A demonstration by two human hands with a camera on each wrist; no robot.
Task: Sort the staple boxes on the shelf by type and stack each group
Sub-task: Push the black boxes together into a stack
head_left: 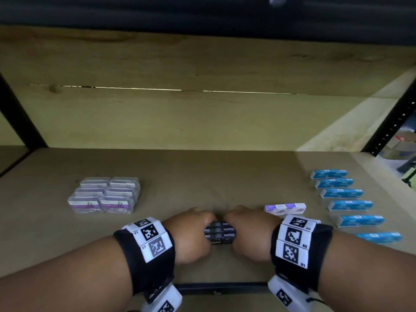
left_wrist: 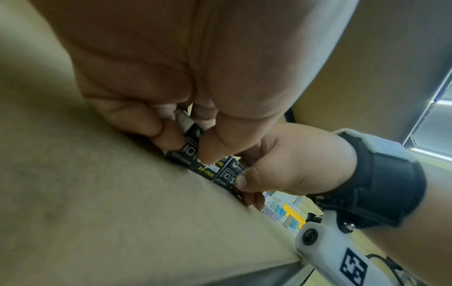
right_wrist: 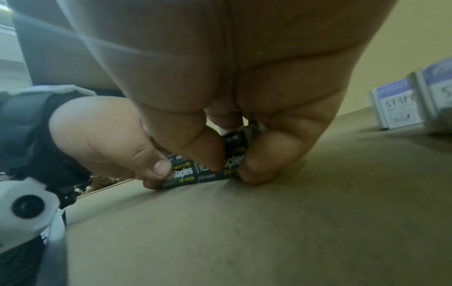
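Several black staple boxes (head_left: 220, 232) marked "Staples" sit packed together on the shelf board near its front edge. My left hand (head_left: 191, 230) grips their left end and my right hand (head_left: 249, 230) grips their right end, thumbs and fingers curled round the black boxes (left_wrist: 208, 164) (right_wrist: 195, 170). A purple-and-white staple box group (head_left: 285, 208) lies just right of my right hand. Several blue staple boxes (head_left: 346, 204) lie in a column at the right. Clear boxes with purple labels (head_left: 104, 198) stand stacked at the left.
The brown shelf board (head_left: 202, 176) runs back to a wooden rear panel. Black uprights (head_left: 20, 113) (head_left: 391, 122) frame both sides, and a black front rail (head_left: 220, 288) lies below my wrists. Cartons show beyond the right upright.
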